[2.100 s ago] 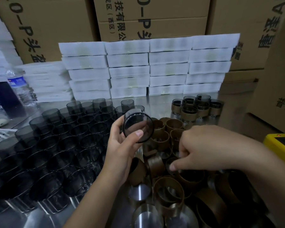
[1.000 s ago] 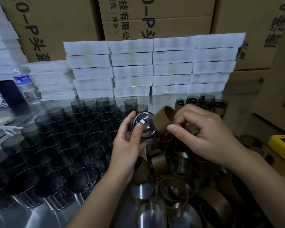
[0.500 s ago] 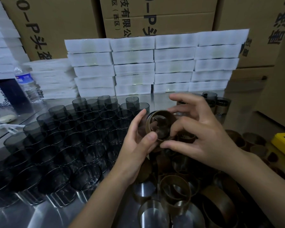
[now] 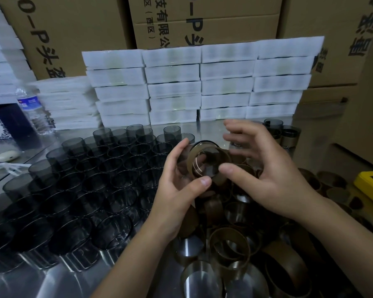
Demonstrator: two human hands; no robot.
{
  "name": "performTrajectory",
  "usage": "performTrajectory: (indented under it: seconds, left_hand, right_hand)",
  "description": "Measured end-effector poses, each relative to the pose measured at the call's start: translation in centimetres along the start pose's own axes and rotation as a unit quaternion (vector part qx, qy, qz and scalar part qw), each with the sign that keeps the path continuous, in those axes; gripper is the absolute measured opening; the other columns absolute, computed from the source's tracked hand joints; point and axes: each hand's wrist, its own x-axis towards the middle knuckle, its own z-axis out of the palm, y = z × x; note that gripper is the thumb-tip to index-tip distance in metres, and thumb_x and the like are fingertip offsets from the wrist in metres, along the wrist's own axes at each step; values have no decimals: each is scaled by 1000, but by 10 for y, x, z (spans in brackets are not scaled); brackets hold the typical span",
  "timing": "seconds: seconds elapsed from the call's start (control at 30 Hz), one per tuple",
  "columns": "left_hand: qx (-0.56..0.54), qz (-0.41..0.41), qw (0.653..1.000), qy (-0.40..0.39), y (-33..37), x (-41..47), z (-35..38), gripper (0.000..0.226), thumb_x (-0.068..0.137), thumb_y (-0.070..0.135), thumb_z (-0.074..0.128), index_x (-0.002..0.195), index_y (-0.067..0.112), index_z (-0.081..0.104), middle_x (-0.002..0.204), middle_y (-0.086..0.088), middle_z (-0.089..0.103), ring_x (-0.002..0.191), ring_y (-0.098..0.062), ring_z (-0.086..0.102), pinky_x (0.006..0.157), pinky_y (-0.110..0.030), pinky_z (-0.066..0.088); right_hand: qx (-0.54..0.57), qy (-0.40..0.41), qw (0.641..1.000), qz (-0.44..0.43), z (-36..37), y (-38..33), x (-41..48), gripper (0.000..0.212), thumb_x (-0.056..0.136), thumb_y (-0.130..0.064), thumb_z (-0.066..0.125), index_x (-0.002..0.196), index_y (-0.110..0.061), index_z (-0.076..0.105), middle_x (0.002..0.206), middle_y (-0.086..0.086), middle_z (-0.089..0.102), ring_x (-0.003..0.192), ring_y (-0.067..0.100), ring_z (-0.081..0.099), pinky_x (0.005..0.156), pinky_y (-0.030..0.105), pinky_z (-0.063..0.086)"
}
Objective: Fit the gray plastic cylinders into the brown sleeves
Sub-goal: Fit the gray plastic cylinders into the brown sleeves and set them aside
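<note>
Head view: the left hand (image 4: 177, 190) grips the gray cylinder (image 4: 205, 166) above the desk (image 4: 211, 125), with the thumb below it and the fingers curled over its far side. The brown sleeve (image 4: 224, 158) sits around the cylinder's near end. The right hand (image 4: 265, 175) has its thumb against the sleeve's rim. Its spread fingers are blurred and appear clear of the sleeve.

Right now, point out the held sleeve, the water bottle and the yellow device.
sleeve (image 4: 223, 156): head view, brown outer wall.
water bottle (image 4: 33, 110): head view, mid body.
yellow device (image 4: 367, 183): head view, top face.
</note>
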Motion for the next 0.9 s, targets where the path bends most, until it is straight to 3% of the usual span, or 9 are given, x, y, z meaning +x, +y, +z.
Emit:
performTrajectory:
  seconds: [0.07,0.13,0.27,0.43,0.5,0.6,0.67,0.77,0.9]
  left_hand:
    - [-4,6,1000,2,0,0,0,74,63,28,76,132,37,49,122,-2,66,118,-26,60,86,-31,53]
    - [-3,14,1000,5,1,0,0,75,63,26,75,133,34,48,123,-6,66,119,-28,60,89,-32,53]
    - [9,38,999,19,3,0,1,77,59,21,76,131,31,51,121,-17,64,112,-28,63,87,-30,52]
    - [18,51,998,18,3,-1,2,72,55,20,76,123,34,57,113,-16,67,99,-19,67,79,-25,53]
    - [23,49,998,21,2,0,2,71,55,21,75,122,34,58,112,-13,68,100,-21,66,83,-29,55]
    - [20,47,998,26,4,-1,2,66,56,22,74,120,31,60,114,-17,68,108,-33,65,96,-46,51]
    - [11,41,999,26,4,-1,1,62,57,22,73,118,30,62,112,-16,69,109,-37,64,96,-50,51]
    - [-30,11,999,15,5,0,0,60,58,23,72,118,28,64,108,-6,72,103,-28,67,82,-41,58]
    - [-88,-28,995,-23,9,1,-2,68,66,24,69,132,12,53,114,-12,70,103,-28,68,74,-33,57]
  right_hand:
    - [45,-25,997,65,0,-1,1,53,79,-54,64,124,-42,40,132,-16,50,119,-1,53,95,24,48]
    - [87,-38,991,92,1,0,1,51,77,-44,66,122,-37,43,123,-13,57,110,-2,58,89,17,48]
    - [102,-38,990,91,2,0,1,42,84,-6,64,116,-29,49,117,-11,61,107,-5,59,83,9,45]
    - [107,-26,991,82,-2,1,2,33,86,0,61,105,-26,53,106,-8,68,106,-2,61,86,11,46]
    - [114,-23,990,86,-2,2,3,31,86,-2,62,101,-26,53,100,-10,70,102,0,64,86,13,48]
    - [117,-24,989,93,-3,5,4,27,83,-8,64,99,-26,53,95,-9,70,96,5,66,84,17,49]
    - [136,-22,985,104,-4,6,6,28,77,-17,67,99,-24,54,91,-8,69,90,6,66,81,17,50]
    - [183,-17,976,120,-7,7,9,40,64,-32,68,101,-21,56,87,-10,70,83,2,66,76,14,51]
    - [184,-64,966,169,-7,9,11,47,69,-52,52,104,-22,61,95,-7,69,89,3,67,76,20,54]
